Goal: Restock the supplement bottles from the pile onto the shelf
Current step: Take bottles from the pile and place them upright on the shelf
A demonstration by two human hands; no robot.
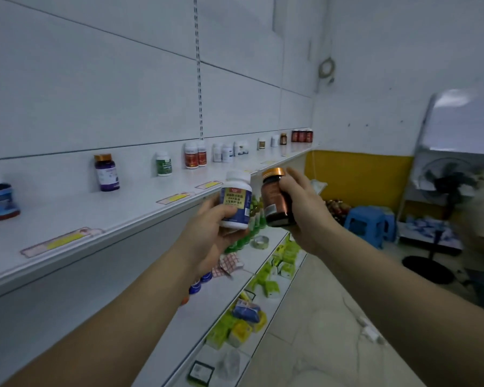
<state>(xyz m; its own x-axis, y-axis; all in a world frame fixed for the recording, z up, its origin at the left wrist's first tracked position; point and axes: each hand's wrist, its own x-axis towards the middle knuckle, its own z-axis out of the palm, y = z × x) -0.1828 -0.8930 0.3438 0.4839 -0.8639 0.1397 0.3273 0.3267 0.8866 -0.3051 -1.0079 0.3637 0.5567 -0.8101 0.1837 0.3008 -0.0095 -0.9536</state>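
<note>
My left hand (207, 236) grips a white bottle with a blue and yellow label (236, 201) from below, upright. Close beside it, my right hand (305, 210) grips a dark brown bottle with a gold cap (275, 199). Both bottles hover just in front of the edge of the white top shelf (118, 216). On that shelf stand several bottles along the back wall: a purple bottle with a gold cap (106, 173), a green-label bottle (163, 163), two red-label bottles (195, 155), white ones further right, and a blue jar (0, 201) at far left.
Lower shelves (235, 277) hold green and yellow packs, small blue jars and a tape roll (260, 242). A blue plastic stool (368, 222) and a standing fan (442, 191) are at right on the tiled floor. Yellow price tags line the top shelf's edge.
</note>
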